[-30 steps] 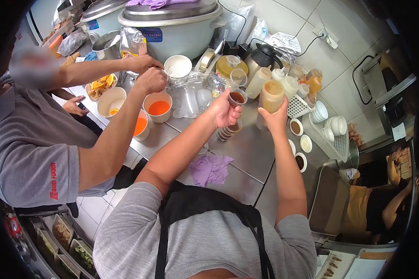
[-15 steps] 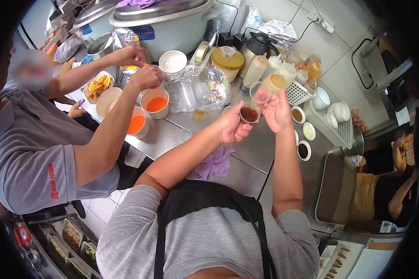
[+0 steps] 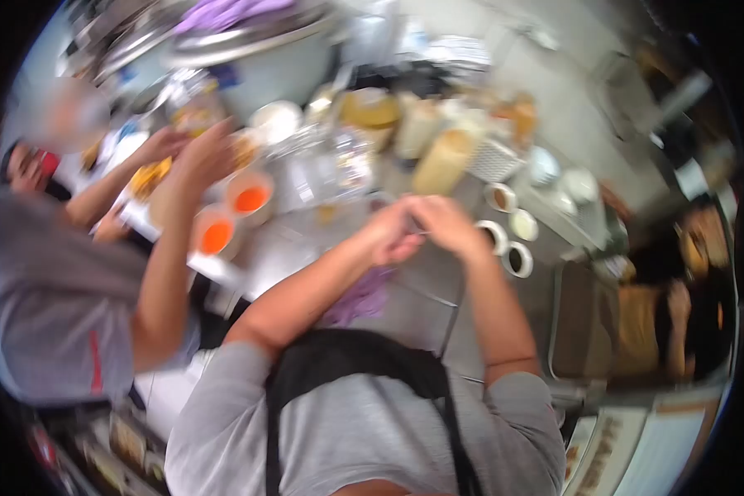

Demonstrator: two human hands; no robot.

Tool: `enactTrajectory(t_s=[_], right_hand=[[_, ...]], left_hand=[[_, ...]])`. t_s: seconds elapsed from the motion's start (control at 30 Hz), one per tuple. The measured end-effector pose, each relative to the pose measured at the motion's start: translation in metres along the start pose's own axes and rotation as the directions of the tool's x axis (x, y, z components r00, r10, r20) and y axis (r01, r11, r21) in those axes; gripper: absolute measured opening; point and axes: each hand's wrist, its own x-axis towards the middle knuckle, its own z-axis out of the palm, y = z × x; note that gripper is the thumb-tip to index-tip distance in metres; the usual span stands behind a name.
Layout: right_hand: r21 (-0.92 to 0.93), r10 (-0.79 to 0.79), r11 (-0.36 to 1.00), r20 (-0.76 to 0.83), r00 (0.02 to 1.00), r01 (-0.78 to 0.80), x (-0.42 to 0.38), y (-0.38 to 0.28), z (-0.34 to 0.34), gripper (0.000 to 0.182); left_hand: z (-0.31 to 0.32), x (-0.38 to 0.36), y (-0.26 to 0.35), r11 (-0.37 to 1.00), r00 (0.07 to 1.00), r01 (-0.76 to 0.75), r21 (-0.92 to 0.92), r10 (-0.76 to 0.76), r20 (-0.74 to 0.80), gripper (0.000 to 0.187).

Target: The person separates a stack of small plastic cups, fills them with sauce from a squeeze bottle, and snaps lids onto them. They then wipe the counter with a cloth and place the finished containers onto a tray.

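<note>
In front of me, over the steel counter, my left hand [image 3: 391, 234] is closed around a small sauce cup, nearly all of it hidden by my fingers. My right hand [image 3: 448, 221] has its fingers bent over the top of that cup, where the clear lid it held earlier is now out of sight. Both hands touch each other, and motion smears the details. Just beyond them stands a yellowish squeeze bottle [image 3: 445, 163]. A purple cloth [image 3: 361, 298] lies on the counter below my left wrist.
Left of me, a co-worker's hands [image 3: 192, 153] are above tubs of orange liquid [image 3: 250, 198]. Small sauce bowls [image 3: 517, 259] sit to the right, near a white basket [image 3: 566, 207] of bowls. A brown tray [image 3: 584, 322] lies nearer. Large cookers [image 3: 256, 70] stand behind.
My right hand has brought the lid down over the sauce cup, and both hands have come together slightly lower and to the left. The view has shifted and blurred.
</note>
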Motion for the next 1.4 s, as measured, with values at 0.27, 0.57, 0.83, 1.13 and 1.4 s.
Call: enactTrajectory(t_s=[0.27,0.57,0.83,1.13,1.4], right_hand=[[-0.027,0.253,0.955,-0.439,0.862,-0.294,-0.024,0.000,0.002,0.051],[0.025,0.057,0.998,-0.460,0.886,-0.051,0.014,0.041,0.026,0.051],[0.360,0.435,0.857,-0.125,0.892,-0.368,0.023,-0.004,0.006,0.054],[-0.072,0.267,0.956,-0.196,0.944,-0.285,0.057,-0.006,0.021,0.059],[-0.323,0.331,0.864,-0.212,0.920,-0.385,0.058,0.001,0.036,0.056]], left_hand=[[0.030,0.001,0.010,0.845,0.903,-0.339,0.414,0.415,-0.109,0.064],[-0.002,0.034,0.023,-0.148,0.596,-0.232,0.962,0.760,0.260,0.039],[0.007,0.002,0.053,0.316,0.705,-0.138,0.939,0.697,-0.131,0.046],[-0.034,0.004,0.055,0.394,0.658,-0.157,0.905,0.726,-0.202,0.056],[-0.093,-0.008,0.004,0.504,0.675,-0.203,0.840,0.693,-0.253,0.035]])
